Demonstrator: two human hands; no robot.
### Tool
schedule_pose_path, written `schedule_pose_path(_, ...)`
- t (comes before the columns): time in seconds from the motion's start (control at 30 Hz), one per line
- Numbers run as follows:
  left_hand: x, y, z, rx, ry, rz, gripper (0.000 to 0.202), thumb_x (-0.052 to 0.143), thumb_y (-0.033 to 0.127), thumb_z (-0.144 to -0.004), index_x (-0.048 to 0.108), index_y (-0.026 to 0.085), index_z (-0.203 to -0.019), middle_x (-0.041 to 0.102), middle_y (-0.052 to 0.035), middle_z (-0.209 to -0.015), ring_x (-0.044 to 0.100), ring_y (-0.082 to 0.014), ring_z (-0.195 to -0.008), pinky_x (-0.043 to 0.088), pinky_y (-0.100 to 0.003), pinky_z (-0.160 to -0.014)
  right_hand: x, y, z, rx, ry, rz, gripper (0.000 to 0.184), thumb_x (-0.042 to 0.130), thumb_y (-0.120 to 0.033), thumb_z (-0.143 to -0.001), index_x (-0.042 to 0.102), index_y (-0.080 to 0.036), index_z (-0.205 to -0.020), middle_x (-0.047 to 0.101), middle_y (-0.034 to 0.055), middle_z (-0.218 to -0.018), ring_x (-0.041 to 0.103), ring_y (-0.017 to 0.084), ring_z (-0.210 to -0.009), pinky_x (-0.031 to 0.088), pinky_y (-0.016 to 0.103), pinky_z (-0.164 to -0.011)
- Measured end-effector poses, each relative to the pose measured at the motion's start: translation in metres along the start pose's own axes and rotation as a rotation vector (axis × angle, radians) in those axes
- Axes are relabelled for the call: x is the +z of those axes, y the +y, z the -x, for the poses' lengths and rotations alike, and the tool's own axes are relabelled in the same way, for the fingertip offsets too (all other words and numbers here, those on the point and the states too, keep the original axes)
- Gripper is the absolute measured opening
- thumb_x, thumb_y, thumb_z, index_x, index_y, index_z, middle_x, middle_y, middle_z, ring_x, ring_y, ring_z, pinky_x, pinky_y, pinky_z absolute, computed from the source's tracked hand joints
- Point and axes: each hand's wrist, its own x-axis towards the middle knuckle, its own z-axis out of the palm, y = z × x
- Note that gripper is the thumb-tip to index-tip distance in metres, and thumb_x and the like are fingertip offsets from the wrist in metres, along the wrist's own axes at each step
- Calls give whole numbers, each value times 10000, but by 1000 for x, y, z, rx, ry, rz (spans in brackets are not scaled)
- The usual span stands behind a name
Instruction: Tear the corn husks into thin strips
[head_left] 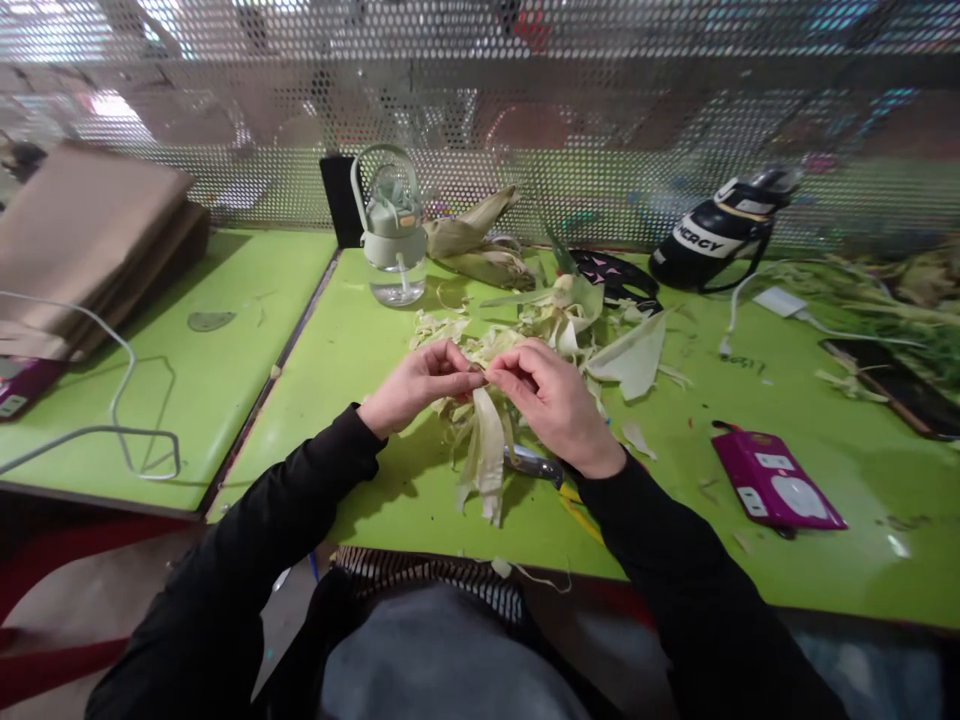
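Observation:
My left hand and my right hand meet over the table, both closed in a pinch with the fingertips almost touching. Between them is a pale corn husk strip, hanging down from the fingers toward the near edge. The exact spot where they grip it is small and partly hidden by the fingers. Beneath and behind the hands lies a heap of torn corn husks. Scissors with yellow handles rest on the table, partly behind the husk strip and my right wrist.
On the green table stand a clear water bottle and a tilted black bottle. Whole corn husks lie behind. To the right are a purple power strip and a phone. Brown paper bags occupy the left, beside a cable.

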Motion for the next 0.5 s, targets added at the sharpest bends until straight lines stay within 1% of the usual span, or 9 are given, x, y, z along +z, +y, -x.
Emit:
schedule_pose_path(0.07, 1, 0, 0, -39, 20, 65, 380, 896, 255, -688, 538, 149, -761, 654, 49, -677, 596, -32, -550, 478, -163, -543, 2, 2, 2, -156, 66, 148, 120, 583, -265, -1011, 611, -209, -908, 653, 28, -871, 609, 158, -788, 490, 282, -656)
schedule_pose_path(0.17, 1, -1, 1, -121, 30, 125, 353, 888, 242, -688, 559, 144, -772, 667, 38, -686, 599, -36, -550, 466, -154, -527, 3, 6, 5, -366, 160, 439, 98, 605, -259, -1003, 646, -221, -922, 678, 29, -867, 605, 149, -772, 485, 270, -642)
schedule_pose_path(0.23, 1, -2, 2, -150, 28, 152, 334, 879, 240, -696, 572, 144, -781, 667, 34, -682, 593, -39, -542, 463, -159, -520, 3, 7, 8, -444, 192, 576, 75, 628, -257, -990, 679, -237, -939, 686, 23, -850, 590, 148, -742, 471, 276, -632)
schedule_pose_path(0.3, 1, -1, 4, -160, 28, 176, 323, 874, 235, -697, 577, 145, -789, 673, 30, -699, 574, -36, -530, 450, -165, -507, 2, 7, 9, -488, 187, 603, 58, 649, -258, -975, 704, -258, -958, 690, 17, -835, 583, 153, -726, 467, 289, -636)
schedule_pose_path(0.37, 3, 0, 5, -167, 28, 203, 329, 876, 212, -683, 572, 149, -794, 686, 26, -736, 569, -34, -542, 445, -167, -509, 1, 6, 10, -465, 176, 503, 51, 670, -298, -959, 715, -273, -963, 691, 20, -841, 585, 163, -720, 470, 305, -626)
schedule_pose_path(0.4, 4, 1, 5, -165, 30, 215, 334, 874, 197, -678, 566, 152, -798, 689, 26, -752, 571, -34, -556, 448, -168, -518, 1, 5, 9, -408, 174, 418, 65, 679, -326, -951, 715, -273, -966, 692, 25, -862, 578, 162, -697, 471, 312, -608)
schedule_pose_path(0.5, 6, 6, 6, -126, 39, 210, 326, 846, 170, -705, 546, 164, -831, 677, 34, -782, 553, -31, -573, 440, -173, -529, 3, 2, 7, -144, 169, 165, 132, 697, -374, -928, 704, -249, -967, 687, 42, -923, 515, 133, -589, 455, 318, -537)
